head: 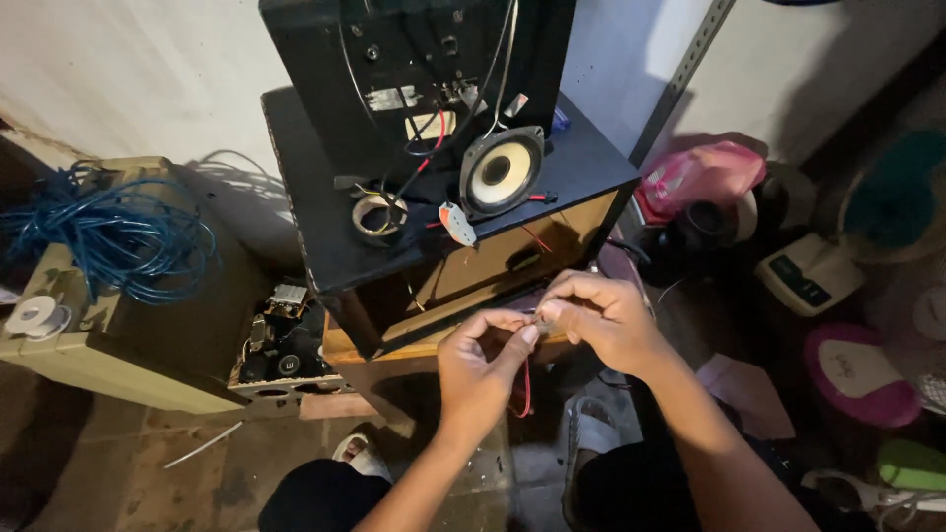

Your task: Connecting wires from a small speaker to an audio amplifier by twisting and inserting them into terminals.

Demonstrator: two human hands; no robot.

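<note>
Knees and forearms nearest camera, both hands meeting mid-frame. Big black speaker cabinet (434, 187) just beyond, lying flat, second open one standing on it far side. Loose speaker driver (501, 170) on top, tape roll (377, 217) left of it. Blue cable tangle (108, 236) far left. Left hand (478, 369) and right hand (606, 317) both pinching thin red wire (526, 389) tight at fingertips, wire dangling below, just near of cabinet.

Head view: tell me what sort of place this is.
Probably a home electronics repair corner. An opened speaker cabinet with loose wiring sits on a black box, a bare speaker driver leans beside it, and blue cable lies coiled nearby. Both hands, left hand and right hand, pinch a red wire.
</note>
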